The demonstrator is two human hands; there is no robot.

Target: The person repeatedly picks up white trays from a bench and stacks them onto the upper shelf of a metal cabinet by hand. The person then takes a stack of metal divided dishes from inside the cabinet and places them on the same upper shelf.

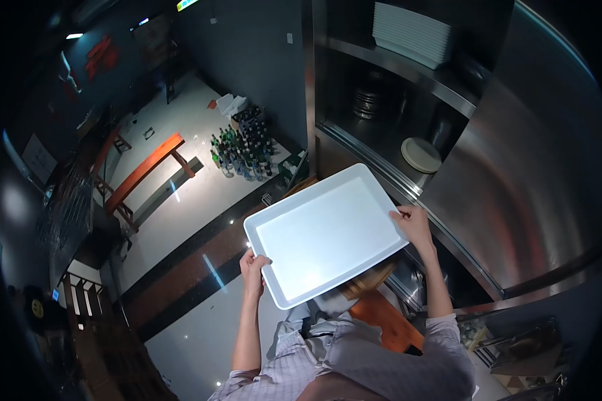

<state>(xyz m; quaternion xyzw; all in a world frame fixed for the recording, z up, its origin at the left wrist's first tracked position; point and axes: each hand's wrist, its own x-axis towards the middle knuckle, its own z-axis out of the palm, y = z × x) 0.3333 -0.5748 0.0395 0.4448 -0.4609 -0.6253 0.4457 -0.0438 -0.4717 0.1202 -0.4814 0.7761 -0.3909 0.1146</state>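
A white rectangular tray with raised edges hangs in front of my body, tilted, with its bare inside facing up. My left hand grips its lower left edge, the thumb over the rim. On the opposite short side, my right hand pinches the rim near the right corner. The fingers under the tray are hidden on both sides. Beyond my right hand stands a metal shelf unit, with a stack of white trays on its upper shelf and a pale round lid or plate lower down.
Many bottles stand on the floor ahead, near the wall. An orange wooden bench is at the left. Dark stacked dishes sit inside the shelf unit. An orange wooden surface lies beside my body, below the tray.
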